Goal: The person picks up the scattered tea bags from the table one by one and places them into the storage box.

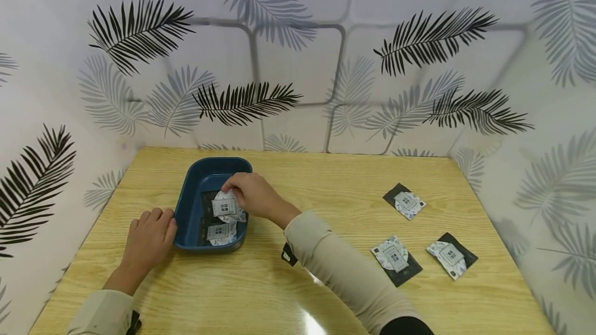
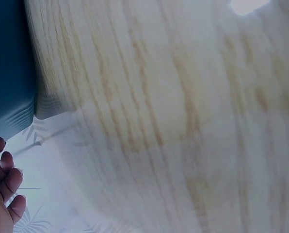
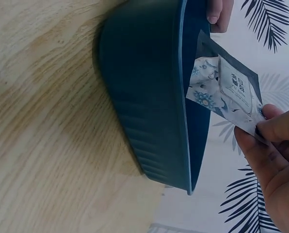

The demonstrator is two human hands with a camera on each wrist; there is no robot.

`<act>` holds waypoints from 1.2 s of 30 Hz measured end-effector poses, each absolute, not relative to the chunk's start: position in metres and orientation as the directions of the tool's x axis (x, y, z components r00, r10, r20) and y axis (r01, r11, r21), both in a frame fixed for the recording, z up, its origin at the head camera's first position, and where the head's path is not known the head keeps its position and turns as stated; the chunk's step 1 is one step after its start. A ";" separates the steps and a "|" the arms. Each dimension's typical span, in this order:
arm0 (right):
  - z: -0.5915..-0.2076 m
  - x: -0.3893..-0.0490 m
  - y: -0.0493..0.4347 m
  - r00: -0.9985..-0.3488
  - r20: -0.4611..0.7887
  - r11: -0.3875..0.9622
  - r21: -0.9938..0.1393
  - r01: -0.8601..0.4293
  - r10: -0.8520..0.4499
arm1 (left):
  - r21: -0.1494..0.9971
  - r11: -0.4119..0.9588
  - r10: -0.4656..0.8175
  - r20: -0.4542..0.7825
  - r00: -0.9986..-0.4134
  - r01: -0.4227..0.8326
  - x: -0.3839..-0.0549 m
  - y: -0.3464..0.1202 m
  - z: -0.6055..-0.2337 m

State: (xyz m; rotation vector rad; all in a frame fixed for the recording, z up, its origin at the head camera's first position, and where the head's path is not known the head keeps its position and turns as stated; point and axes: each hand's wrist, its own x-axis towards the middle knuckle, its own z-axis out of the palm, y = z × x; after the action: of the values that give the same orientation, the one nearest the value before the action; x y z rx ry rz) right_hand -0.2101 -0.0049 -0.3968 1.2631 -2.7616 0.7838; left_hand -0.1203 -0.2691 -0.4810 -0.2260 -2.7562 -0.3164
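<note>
A dark blue bin stands on the table, with several dark packets with white printed fronts lying inside it. My left hand holds the bin's left rim, its fingers along the outer wall in the left wrist view. My right hand reaches over the bin's right side and pinches one packet by its edge, thumb against fingers. That packet is tilted, its lower part inside the rim in the right wrist view. Below it in the bin, another packet shows its white label.
Three similar packets lie apart on the table's right side: one farther back, one nearer, and one at far right. A wall covering with a leaf pattern rises behind the wood-grain table.
</note>
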 end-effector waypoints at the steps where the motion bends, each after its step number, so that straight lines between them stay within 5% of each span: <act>1: -0.398 -0.210 -0.005 -0.673 0.202 0.548 -0.440 -0.712 -0.712 | 0.187 0.962 0.118 0.369 -0.922 0.198 -0.120 -0.269 -0.481; 16: -0.414 -0.209 -0.006 -0.596 0.178 0.461 -0.478 -0.748 -0.783 | 0.188 0.960 0.123 0.377 -0.918 0.206 -0.120 -0.268 -0.482; 36: -0.434 -0.206 -0.018 -0.611 0.140 0.520 -0.400 -0.755 -0.779 | 0.189 0.960 0.119 0.393 -0.912 0.206 -0.120 -0.268 -0.482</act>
State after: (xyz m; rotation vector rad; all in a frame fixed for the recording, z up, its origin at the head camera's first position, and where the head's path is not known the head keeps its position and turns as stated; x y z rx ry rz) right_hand -0.2059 -0.0184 -0.4343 1.4081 -2.7882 0.6887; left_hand -0.1196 -0.2677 -0.4815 -0.2347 -2.7256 -0.3196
